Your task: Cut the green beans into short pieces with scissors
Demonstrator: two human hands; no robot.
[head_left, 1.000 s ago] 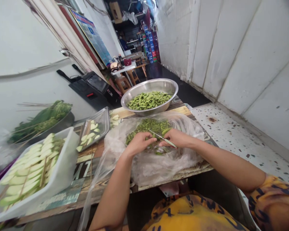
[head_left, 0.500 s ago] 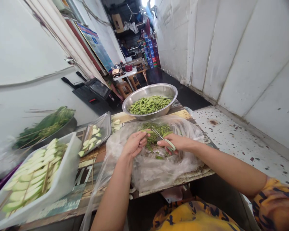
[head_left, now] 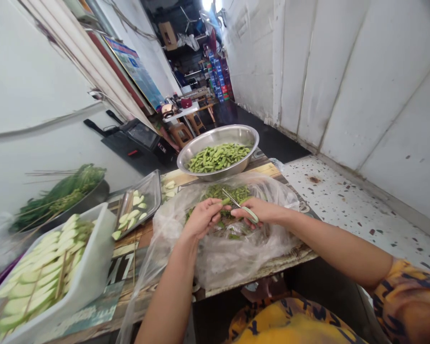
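Between the fingertips of my left hand [head_left: 205, 218] is a green soybean pod [head_left: 225, 202]. My right hand [head_left: 255, 210] grips scissors [head_left: 249, 213] by their pale green handles, the blades pointing up and left, close beside the pod. Under both hands a clear plastic bag [head_left: 232, 263] lies spread over the table, with small green pods and trimmings [head_left: 232, 192] on it. Just beyond stands a wide steel basin [head_left: 252, 138] holding many green soybean pods [head_left: 218, 158].
At the left, a white plastic tub [head_left: 105, 243] holds skewered pale green slices [head_left: 43, 272]. A metal tray [head_left: 158, 188] with cut pieces and sticks lies on the wooden table [head_left: 129, 306]. Behind the tub sits a bowl of leafy greens [head_left: 62, 196]. A white wall [head_left: 329, 86] runs along the right.
My hands have come closer together, and the scissor blades now sit nearer the pod in my left fingers. The whole view has shifted slightly.
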